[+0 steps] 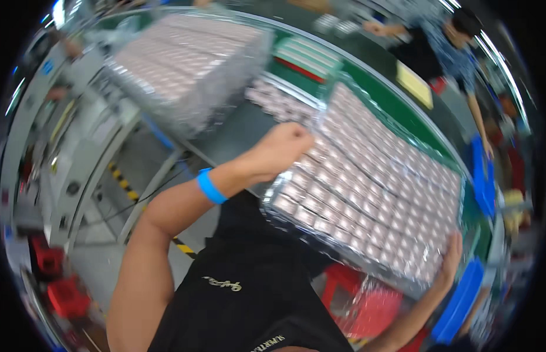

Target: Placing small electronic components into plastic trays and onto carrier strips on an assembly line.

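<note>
A clear plastic tray (372,193) lies tilted in front of me, filled with rows of small pinkish, shiny square pieces. My left hand (284,149) is closed at its left edge, fingers curled around the rim; a blue band circles that wrist. At the opposite side, my right hand (453,258) grips the tray's right edge, its fingers partly hidden. Beyond my left hand stands a tall stack of similar filled trays (188,64). More loose pinkish pieces (279,102) lie between the stack and the tray.
A green conveyor belt (396,120) with a metal rail runs behind the trays. On it sits a red-and-green item with pale strips (307,57). Across the belt works another person (446,50). Blue bins (460,299) are at right; a red stool (372,308) is below the tray.
</note>
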A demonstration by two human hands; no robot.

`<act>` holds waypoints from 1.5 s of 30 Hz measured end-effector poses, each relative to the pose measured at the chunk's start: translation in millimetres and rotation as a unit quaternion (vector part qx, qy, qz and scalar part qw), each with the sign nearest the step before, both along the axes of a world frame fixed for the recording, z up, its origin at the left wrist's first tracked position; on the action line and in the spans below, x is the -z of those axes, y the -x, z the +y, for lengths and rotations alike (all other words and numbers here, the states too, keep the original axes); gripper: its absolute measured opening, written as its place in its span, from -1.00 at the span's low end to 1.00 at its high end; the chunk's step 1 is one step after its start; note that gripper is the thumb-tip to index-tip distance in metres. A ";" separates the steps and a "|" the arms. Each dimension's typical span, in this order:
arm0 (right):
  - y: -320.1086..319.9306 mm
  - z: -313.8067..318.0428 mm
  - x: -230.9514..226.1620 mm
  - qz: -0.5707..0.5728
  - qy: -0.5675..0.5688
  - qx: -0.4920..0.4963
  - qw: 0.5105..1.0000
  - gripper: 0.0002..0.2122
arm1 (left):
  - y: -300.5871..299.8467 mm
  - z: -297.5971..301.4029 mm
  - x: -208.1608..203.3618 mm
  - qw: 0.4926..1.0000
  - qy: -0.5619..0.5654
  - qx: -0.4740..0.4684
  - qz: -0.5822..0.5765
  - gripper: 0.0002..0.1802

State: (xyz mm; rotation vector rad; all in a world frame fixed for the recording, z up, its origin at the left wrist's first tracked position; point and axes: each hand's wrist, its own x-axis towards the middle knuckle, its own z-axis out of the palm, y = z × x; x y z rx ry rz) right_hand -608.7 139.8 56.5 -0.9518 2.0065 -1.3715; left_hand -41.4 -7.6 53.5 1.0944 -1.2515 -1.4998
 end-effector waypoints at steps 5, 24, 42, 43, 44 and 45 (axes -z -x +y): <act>15.4 -32.1 -13.7 -0.009 0.040 -0.097 0.994 -0.38 | -35.4 28.6 -50.6 0.999 -0.042 -0.012 -0.022 -0.80; -90.7 -120.7 -33.2 -0.111 0.131 -0.335 0.926 -0.72 | -88.8 25.5 -107.1 0.973 0.060 -0.109 -0.195 -0.79; -117.3 -49.8 15.6 -0.319 0.074 -0.325 0.887 -0.75 | -120.5 -67.4 -112.7 0.901 0.053 -0.079 -0.424 -0.62; -115.2 -48.4 16.1 -0.314 0.063 -0.335 0.886 -0.75 | -116.9 -70.3 -111.6 0.894 0.061 -0.090 -0.434 -0.60; -116.3 -44.9 14.4 -0.328 0.058 -0.327 0.884 -0.75 | -114.3 -71.9 -111.2 0.893 0.057 -0.093 -0.436 -0.60; -112.3 -45.4 16.7 -0.328 0.058 -0.328 0.884 -0.75 | -103.5 -74.6 -117.2 0.869 0.051 -0.073 -0.487 -0.61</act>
